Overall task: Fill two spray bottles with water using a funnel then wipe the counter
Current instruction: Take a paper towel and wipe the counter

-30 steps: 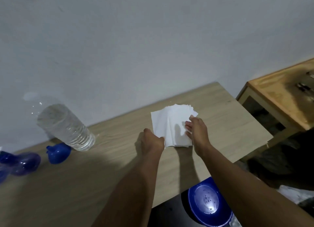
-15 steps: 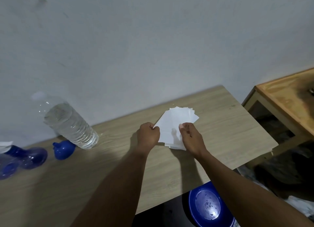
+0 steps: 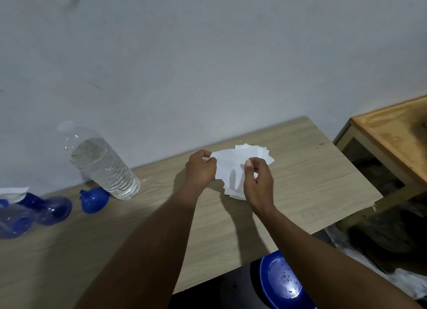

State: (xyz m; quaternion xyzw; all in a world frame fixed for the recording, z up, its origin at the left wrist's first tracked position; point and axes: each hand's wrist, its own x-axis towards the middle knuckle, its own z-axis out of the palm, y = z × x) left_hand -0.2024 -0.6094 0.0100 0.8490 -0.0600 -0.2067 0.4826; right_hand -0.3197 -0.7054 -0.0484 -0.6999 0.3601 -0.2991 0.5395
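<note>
Since a second ago, both hands (image 3: pixel 200 170) (image 3: pixel 258 181) lifted tissues (image 3: pixel 233 170) — off counter (image 3: pixel 312 181).

White tissue stack (image 3: pixel 233 170) fanned, on counter (image 3: pixel 300 181); blue spray bottles (image 3: pixel 34 214) far left

Dim, bluish indoor light. Soft forearm shadows fall across the pale wood-grain counter (image 3: pixel 300 170). Glare spots the round glossy blue plastic lid (image 3: pixel 280 282). Wide-angle bending curves the edges; detail looks soft.
</note>
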